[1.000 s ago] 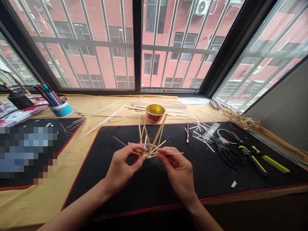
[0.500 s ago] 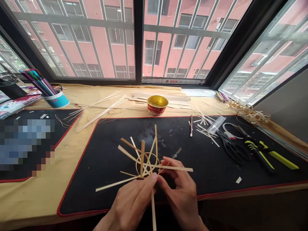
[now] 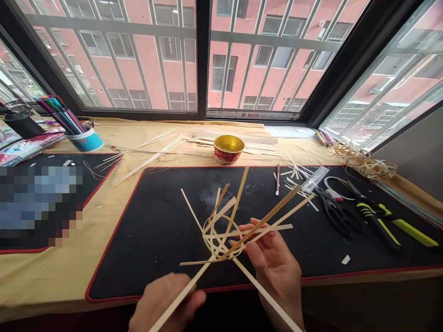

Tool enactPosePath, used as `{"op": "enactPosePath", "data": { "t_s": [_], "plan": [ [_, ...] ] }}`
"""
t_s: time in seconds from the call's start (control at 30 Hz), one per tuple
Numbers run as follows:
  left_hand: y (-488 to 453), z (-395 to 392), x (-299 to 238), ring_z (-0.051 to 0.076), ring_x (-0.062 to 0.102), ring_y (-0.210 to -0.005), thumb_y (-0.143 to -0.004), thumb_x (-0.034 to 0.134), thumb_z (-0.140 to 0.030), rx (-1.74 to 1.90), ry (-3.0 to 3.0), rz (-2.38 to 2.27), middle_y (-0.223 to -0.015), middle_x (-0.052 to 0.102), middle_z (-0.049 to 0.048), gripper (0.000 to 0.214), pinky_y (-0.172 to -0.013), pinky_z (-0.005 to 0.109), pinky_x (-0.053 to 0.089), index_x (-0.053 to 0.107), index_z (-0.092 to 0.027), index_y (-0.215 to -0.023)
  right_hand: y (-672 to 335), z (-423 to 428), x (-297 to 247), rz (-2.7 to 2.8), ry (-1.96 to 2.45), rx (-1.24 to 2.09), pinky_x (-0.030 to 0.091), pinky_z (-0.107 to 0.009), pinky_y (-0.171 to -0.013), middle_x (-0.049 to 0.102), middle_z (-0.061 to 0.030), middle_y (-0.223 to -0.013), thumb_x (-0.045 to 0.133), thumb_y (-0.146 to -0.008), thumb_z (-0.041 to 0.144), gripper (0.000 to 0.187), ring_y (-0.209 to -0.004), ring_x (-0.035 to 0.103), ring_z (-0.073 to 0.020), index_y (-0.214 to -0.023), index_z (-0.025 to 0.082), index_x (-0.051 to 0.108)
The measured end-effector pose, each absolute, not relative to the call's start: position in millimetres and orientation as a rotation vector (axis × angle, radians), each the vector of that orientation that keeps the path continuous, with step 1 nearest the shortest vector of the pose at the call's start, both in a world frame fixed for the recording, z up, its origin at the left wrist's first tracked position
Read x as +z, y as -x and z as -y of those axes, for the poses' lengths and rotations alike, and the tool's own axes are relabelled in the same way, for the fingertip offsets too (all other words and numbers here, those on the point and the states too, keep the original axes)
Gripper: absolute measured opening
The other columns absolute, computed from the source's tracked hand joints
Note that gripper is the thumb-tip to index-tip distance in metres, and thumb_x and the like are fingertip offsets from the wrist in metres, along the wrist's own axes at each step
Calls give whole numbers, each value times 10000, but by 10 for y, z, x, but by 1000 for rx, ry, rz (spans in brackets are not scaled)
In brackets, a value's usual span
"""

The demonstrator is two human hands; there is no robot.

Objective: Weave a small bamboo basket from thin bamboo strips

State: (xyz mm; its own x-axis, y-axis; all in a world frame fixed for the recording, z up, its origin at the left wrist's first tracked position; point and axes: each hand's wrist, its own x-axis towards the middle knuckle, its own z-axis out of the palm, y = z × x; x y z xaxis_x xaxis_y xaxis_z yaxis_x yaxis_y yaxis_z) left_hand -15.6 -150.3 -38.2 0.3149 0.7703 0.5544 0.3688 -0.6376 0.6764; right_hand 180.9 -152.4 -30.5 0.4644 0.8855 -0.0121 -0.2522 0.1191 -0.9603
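Observation:
A small star-shaped weave of pale flat strips, bamboo by the look of them, with a thin round ring worked into it is held up over the black mat. My right hand pinches its right edge between thumb and fingers. Long strip ends stick out on all sides, and two of them run down toward me. My left hand is off the weave, at the lower left. Its thumb stands apart from loosely curled fingers, and one strip end crosses in front of it.
Behind the mat stands a red and gold bowl, with loose strips to its left. A pencil, black scissors and yellow-black pliers lie rightward. A blue cup of pens stands at left.
My left hand has let go of the weave and moved down and left. In my right hand the weave has turned, and its strip ends point in new directions.

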Motion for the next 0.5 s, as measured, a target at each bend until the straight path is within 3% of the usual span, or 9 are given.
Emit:
{"op": "enactPosePath", "data": {
  "t_s": [0.07, 0.17, 0.23, 0.37, 0.5],
  "plan": [
    [19, 1409, -363, 163, 705, -649, -709, 760, -183, 1391, -1720, -1156, -876, 741, -9, 486, -544, 179, 581, 625, -356, -1143, -1829, 1536, -277, 735, 1136, 965, 620, -338, -720, 678, -79, -1010, 686, -799, 355, 369, -830, 704, -226, -1132, 230, 585],
    [-145, 1354, -304, 259, 672, -1025, -588, 855, -181, 1213, -1312, -932, -1283, 613, 55, 867, -804, 267, 593, 456, -385, -1330, -1841, 1576, -254, 802, 1116, 1032, 620, -343, -719, 701, -100, -1014, 686, -802, 327, 412, -818, 715, -239, -1184, 223, 574],
    [-208, 1368, -270, 301, 631, -1101, -570, 864, -161, 1173, -1164, -847, -1381, 530, 89, 927, -850, 295, 580, 423, -371, -1358, -1835, 1609, -247, 815, 1100, 1064, 619, -344, -729, 703, -115, -1041, 674, -814, 313, 409, -844, 716, -248, -1196, 205, 576],
    [-262, 1419, -250, 307, 663, -1038, -684, 783, -131, 1178, -1053, -875, -1282, 610, 122, 627, -833, 323, 588, 544, -267, -1248, -1838, 1667, -243, 845, 1095, 1081, 614, -297, -757, 703, -101, -1087, 648, -839, 277, 312, -919, 706, -243, -1141, 202, 632],
    [-318, 1446, -209, 293, 694, -965, -648, 812, -153, 1202, -970, -914, -1104, 708, 103, 538, -822, 327, 590, 591, -225, -1133, -1860, 1681, -223, 857, 1105, 1052, 611, -251, -749, 719, -68, -1062, 661, -829, 243, 291, -904, 711, -222, -1120, 241, 668]
  ]
}}
